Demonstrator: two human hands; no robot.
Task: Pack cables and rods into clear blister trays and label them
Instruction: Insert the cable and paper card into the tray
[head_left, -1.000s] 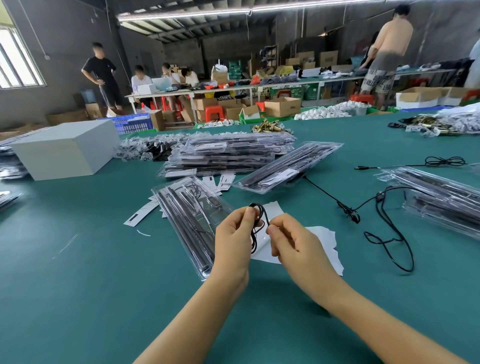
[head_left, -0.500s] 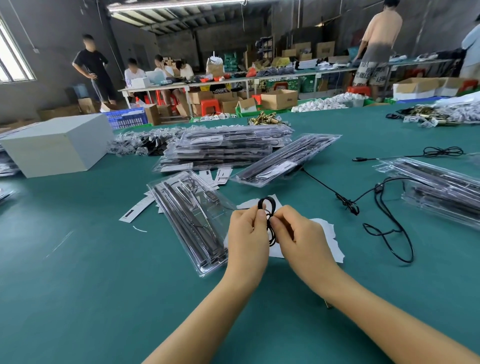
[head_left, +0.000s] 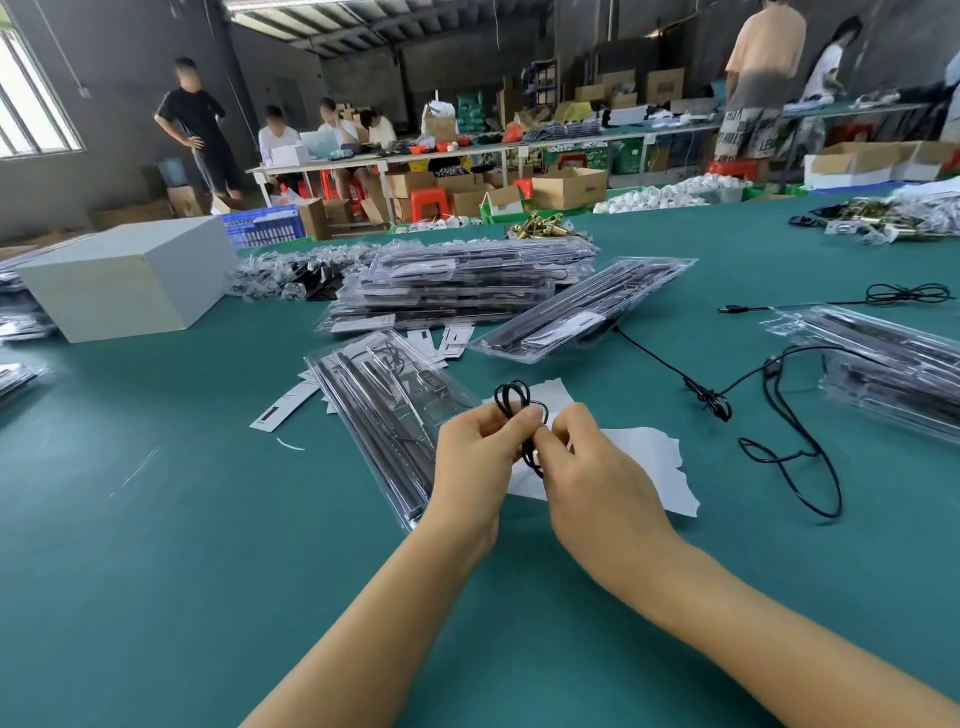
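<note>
A small coil of thin black cable (head_left: 511, 399) is pinched between my left hand (head_left: 475, 470) and my right hand (head_left: 597, 478), its loops sticking up above my fingers. Both hands hover over a torn white backing sheet (head_left: 644, 457) on the green table. Just left of my left hand lies a clear blister tray (head_left: 384, 410) holding dark rods and a cable; my left hand covers its near right edge. Loose white labels (head_left: 283, 410) lie beside it.
A stack of filled blister trays (head_left: 462, 291) sits behind, one more tray (head_left: 587, 312) leaning right of it, others (head_left: 893, 364) at far right. Loose black cables (head_left: 789, 447) trail on the right. A white box (head_left: 124, 275) stands left. People work at far tables.
My hands have drawn closer together around the coil and lifted it slightly; its loops now stand above my fingers. The view has shifted a little lower and left.
</note>
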